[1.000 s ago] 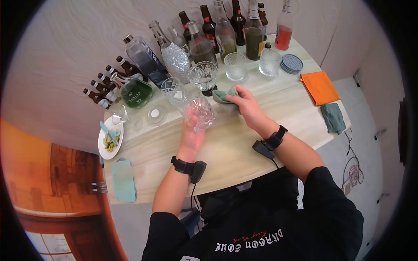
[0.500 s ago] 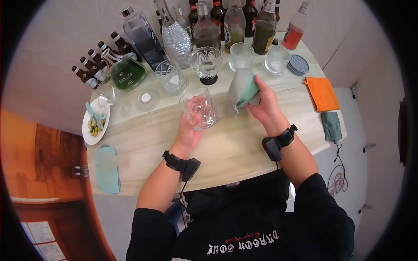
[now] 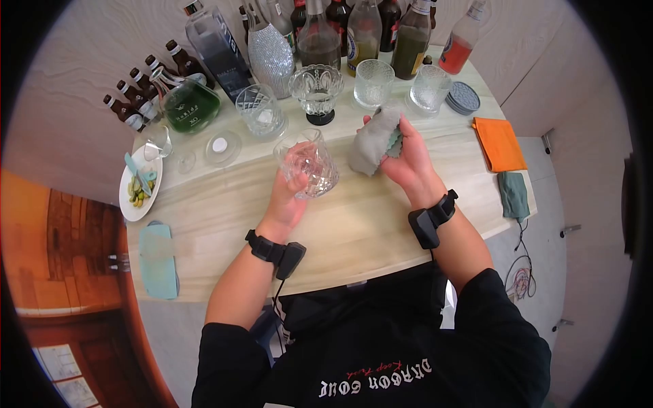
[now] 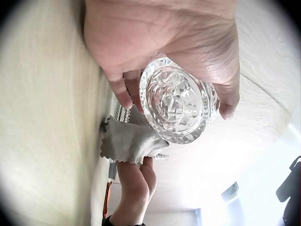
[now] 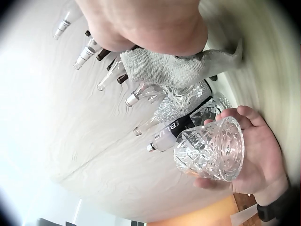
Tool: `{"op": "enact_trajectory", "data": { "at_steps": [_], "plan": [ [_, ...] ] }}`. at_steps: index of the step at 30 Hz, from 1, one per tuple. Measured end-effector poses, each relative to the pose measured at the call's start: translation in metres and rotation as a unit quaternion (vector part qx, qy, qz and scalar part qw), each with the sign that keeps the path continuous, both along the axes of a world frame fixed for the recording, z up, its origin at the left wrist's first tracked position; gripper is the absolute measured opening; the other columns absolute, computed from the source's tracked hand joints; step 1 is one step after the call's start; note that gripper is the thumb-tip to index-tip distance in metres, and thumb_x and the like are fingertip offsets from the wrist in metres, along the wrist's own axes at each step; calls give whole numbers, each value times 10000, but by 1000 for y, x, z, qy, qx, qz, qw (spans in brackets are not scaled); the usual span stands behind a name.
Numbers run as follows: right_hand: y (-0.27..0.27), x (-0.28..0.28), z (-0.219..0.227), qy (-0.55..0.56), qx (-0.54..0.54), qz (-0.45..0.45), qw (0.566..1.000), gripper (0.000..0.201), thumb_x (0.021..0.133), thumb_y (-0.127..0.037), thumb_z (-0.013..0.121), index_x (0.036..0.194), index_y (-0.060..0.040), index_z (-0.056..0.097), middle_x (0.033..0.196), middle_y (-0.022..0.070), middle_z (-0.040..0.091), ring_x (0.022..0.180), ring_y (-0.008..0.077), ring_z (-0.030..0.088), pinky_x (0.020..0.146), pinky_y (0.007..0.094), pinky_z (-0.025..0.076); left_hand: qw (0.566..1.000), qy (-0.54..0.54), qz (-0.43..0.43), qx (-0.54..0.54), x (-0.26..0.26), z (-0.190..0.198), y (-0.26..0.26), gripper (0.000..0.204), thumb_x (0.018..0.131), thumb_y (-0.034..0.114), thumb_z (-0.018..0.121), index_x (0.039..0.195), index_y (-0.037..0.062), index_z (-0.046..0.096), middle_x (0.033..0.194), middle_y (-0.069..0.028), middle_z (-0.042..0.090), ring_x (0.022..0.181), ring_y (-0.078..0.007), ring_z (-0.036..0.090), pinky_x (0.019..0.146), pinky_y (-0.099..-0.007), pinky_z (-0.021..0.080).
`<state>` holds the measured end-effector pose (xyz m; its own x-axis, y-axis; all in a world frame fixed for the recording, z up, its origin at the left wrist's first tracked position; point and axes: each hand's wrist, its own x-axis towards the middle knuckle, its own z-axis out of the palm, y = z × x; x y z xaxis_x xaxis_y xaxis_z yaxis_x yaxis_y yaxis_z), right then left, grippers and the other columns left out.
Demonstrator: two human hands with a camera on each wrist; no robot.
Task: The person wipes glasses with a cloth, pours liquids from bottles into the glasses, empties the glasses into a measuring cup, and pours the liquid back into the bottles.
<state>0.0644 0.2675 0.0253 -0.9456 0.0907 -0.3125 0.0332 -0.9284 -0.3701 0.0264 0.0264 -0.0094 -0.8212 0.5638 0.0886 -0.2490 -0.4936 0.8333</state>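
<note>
A: Left hand (image 3: pixel 290 194) fingers (image 5: pixel 250 115)?
B: Curled round glass (image 3: pixel 321 175), above bench (image 3: pixel 340 234). Right hand (image 3: pixel 415 162) grips cloth (image 3: pixel 373 144), near glass, not touching.
A: Step?
B: Likely readying to wipe. Next move calls for cloth onto glass, left grip firm.

Room in front, crowded behind

The bare surface (image 3: pixel 340 234) between the forearms (image 3: pixel 238 282) leaves a wide way in. A narrow gap parts the glass (image 3: pixel 314 173) from the cloth (image 3: pixel 373 148). Beyond, a tumbler (image 3: pixel 262 114), a goblet (image 3: pixel 316 87) and two frosted tumblers (image 3: pixel 373 83) block the path, bottles (image 3: pixel 320 42) close behind.
</note>
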Motion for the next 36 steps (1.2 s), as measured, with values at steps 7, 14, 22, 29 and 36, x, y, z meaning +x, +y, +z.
{"op": "enact_trajectory", "data": {
  "at_steps": [7, 14, 22, 29, 36],
  "plan": [
    [7, 4, 3, 254, 59, 89, 961, 242, 1033, -334, 524, 1205, -167, 553, 1278, 128, 574, 1089, 272, 593, 894, 439, 530, 1000, 6, -10, -12, -1, 2, -2, 885, 724, 521, 844, 1382, 83, 445, 1173, -21, 531, 1139, -174, 543, 1068, -426, 441],
    [-15, 9, 3, 172, 31, 75, 982, 175, 1000, -261, 596, 1150, -177, 565, 1317, 96, 537, 1036, 228, 615, 842, 426, 559, 998, -7, -56, -2, -1, 1, -3, 931, 698, 526, 857, 1402, 83, 439, 1302, -70, 530, 1256, -259, 529, 1083, -429, 434],
    [-38, 10, -2, 137, 221, 92, 961, 271, 970, -135, 616, 1229, -53, 607, 1271, 64, 535, 906, 187, 652, 770, 375, 592, 976, 1, -217, 14, 7, 12, -6, 1052, 549, 560, 910, 1369, 63, 478, 1318, -78, 519, 1225, -241, 538, 1033, -392, 444],
    [-39, 9, -6, 233, 430, 22, 872, 177, 948, -41, 582, 1058, 40, 696, 1264, 57, 471, 1063, 123, 586, 819, 302, 543, 982, -50, -181, 26, 11, 7, -12, 1082, 549, 580, 890, 1386, 26, 485, 1355, -67, 522, 1252, -217, 537, 1069, -375, 437],
    [-40, 10, -2, 273, 378, 39, 884, 562, 899, -25, 637, 1437, -44, 476, 1384, 75, 449, 1178, 192, 550, 1008, 364, 453, 983, -43, -165, 67, 3, 12, -15, 1158, 565, 677, 858, 1426, 41, 416, 1333, -77, 502, 1186, -232, 572, 989, -382, 503]
  ]
}}
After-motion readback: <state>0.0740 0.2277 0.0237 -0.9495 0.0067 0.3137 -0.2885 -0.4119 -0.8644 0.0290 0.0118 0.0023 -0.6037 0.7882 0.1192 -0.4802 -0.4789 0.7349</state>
